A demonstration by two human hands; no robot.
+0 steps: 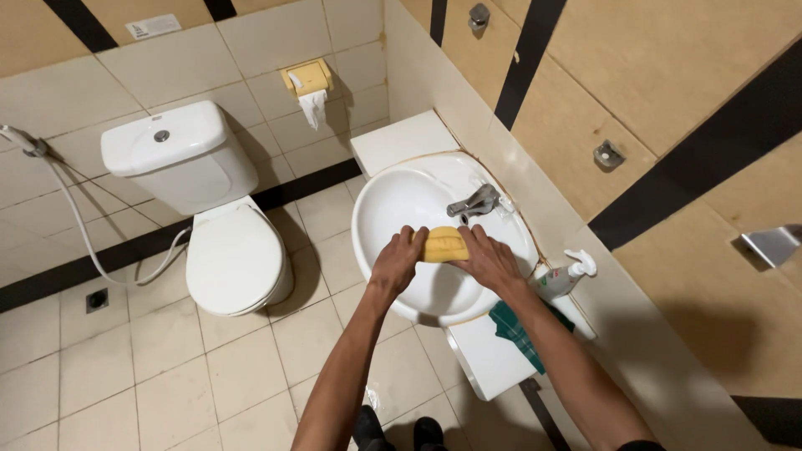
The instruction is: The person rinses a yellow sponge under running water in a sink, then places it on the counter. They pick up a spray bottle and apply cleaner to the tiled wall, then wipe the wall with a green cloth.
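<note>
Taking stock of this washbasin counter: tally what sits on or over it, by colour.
Yellow: 1, the oblong sponge gripped by left hand and right hand.
Green: 1, the crumpled cloth.
White: 1, the plastic pump bottle lying down.
Total: 3.

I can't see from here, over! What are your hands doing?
Both hands, left and right, gripping yellow sponge over white sink. Faucet just behind. Nothing blocking.
</note>
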